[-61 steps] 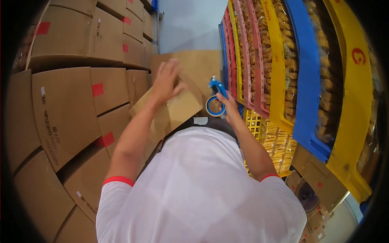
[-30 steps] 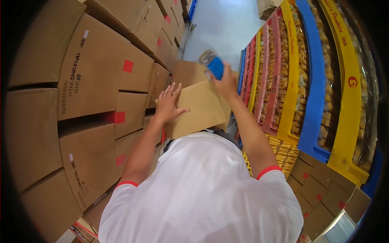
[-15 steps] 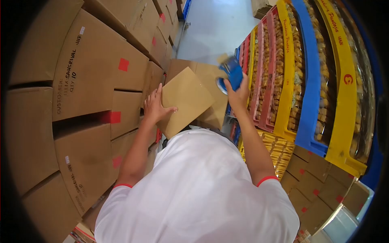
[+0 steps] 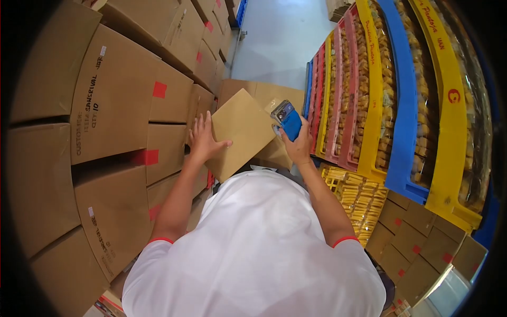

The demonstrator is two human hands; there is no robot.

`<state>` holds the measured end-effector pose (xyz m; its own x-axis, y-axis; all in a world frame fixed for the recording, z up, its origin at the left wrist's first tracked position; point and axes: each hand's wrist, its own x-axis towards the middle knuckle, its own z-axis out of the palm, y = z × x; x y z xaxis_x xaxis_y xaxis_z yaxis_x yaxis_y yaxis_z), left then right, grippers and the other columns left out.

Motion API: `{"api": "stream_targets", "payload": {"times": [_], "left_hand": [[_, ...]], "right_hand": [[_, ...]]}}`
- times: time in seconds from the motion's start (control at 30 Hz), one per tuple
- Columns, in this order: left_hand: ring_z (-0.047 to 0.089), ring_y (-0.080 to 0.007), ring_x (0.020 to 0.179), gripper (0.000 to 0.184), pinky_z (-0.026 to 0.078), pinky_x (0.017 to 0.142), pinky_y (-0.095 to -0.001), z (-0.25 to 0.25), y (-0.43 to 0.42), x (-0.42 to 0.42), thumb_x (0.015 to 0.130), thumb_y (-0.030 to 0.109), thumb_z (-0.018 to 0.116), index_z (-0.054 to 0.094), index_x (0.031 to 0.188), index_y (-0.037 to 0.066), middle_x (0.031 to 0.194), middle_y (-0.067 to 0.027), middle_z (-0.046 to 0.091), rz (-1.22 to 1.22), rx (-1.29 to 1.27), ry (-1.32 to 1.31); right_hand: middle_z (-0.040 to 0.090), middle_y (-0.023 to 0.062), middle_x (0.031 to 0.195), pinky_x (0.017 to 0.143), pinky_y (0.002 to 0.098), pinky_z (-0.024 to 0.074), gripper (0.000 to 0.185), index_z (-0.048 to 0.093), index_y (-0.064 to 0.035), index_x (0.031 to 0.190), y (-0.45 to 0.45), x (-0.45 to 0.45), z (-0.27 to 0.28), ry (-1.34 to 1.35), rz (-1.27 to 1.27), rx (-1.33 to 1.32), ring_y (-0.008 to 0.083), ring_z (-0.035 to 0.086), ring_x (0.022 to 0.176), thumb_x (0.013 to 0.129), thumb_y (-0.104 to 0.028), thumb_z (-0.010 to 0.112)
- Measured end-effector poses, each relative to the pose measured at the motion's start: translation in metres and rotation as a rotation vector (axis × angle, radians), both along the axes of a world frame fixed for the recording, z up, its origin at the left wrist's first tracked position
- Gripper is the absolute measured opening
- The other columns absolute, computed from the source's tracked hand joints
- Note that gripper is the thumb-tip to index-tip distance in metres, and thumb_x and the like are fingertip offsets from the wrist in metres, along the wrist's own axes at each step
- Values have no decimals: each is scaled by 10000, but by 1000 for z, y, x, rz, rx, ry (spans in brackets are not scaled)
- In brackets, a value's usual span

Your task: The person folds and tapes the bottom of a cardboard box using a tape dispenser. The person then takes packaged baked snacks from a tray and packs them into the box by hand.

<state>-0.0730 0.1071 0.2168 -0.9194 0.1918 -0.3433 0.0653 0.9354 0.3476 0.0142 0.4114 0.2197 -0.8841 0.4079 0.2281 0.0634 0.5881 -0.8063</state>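
A brown cardboard box (image 4: 240, 129) sits at an angle in front of my body. My left hand (image 4: 203, 138) rests along its left side, fingers spread and the thumb lying on the near face. My right hand (image 4: 301, 145) is closed around a blue tape dispenser (image 4: 291, 123), held by the right edge of the box. The dispenser's metal head points up and left, with a bit of clear tape at its front. Under and behind the box is more cardboard (image 4: 288, 94), partly hidden.
Stacked cartons (image 4: 113, 95) with handwriting and red stickers wall in the left side. On the right stand stacked yellow, blue and red crates (image 4: 400, 105) of packed bread. Yellow packs (image 4: 362, 203) and more cartons (image 4: 417, 240) lie lower right. Pale floor (image 4: 272, 42) stretches ahead.
My right hand has brought the tape dispenser down and left, closer to the box, and turned it. My left hand stays on the box, which has hardly moved.
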Motion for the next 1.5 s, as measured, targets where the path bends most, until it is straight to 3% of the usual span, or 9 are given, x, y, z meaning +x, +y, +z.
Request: {"api": "stream_targets", "payload": {"times": [0.1,0.27,0.5,0.67,1.0,1.1,1.27,1.4,1.5], "left_hand": [[328,-344,1498,1165,270,1197,-552,19,30,10,759,607,808,208,1636,129,1639,-183,319,-118,-43,223],[522,-234,1333,620,408,1116,-395,73,94,4,1042,496,539,565,1425,9,1475,-134,552,293,1460,-794],[663,-115,930,299,510,890,-298,28,132,-24,1019,271,638,734,1114,5,1002,-12,732,469,1202,-566],[558,-55,760,191,460,694,-246,-6,97,-122,995,243,685,739,936,71,825,47,659,454,1009,-219],[590,-59,761,346,475,662,-233,-63,74,-155,938,309,763,619,1124,55,875,15,662,298,1158,-489],[656,-116,893,496,532,739,-282,-77,69,-157,917,335,778,598,1261,26,959,-29,709,271,1207,-561],[723,-296,1023,587,546,869,-394,-123,60,-160,985,314,649,511,1443,-26,1129,-187,742,71,475,-85],[693,-359,1116,483,521,965,-410,-46,93,-129,1033,313,571,578,1373,-30,1208,-204,717,226,864,-101],[649,-460,1093,489,492,980,-501,-15,102,-116,1071,394,441,616,1274,-14,1177,-215,711,-29,366,14]], "right_hand": [[659,225,1136,834,459,534,701,480,-36,1362,-3,2,2,-27,26,-46,390,679,972,811,-232,866],[649,212,1154,829,467,544,721,495,-46,1344,6,13,19,92,203,139,409,678,969,757,-194,886],[629,202,1085,772,474,555,811,418,-104,1507,0,4,44,36,173,248,412,677,922,814,-199,829],[574,180,931,669,499,552,833,331,-270,1598,-13,-20,72,-491,310,479,388,672,760,874,-241,741],[598,201,913,651,514,558,807,358,-229,1587,-31,-63,58,-533,364,546,410,677,729,860,-235,708],[597,205,925,646,521,557,780,377,-228,1578,-34,-68,57,-535,366,539,417,677,723,867,-245,698],[579,200,919,623,507,558,778,394,-229,1572,-32,-65,46,-444,338,573,408,670,691,860,-252,706],[566,197,905,616,500,556,774,403,-226,1568,-31,-62,47,-458,322,567,406,659,678,855,-234,705],[560,197,900,605,500,549,779,410,-232,1566,-33,-59,45,-384,330,543,402,652,669,847,-217,709]]}}
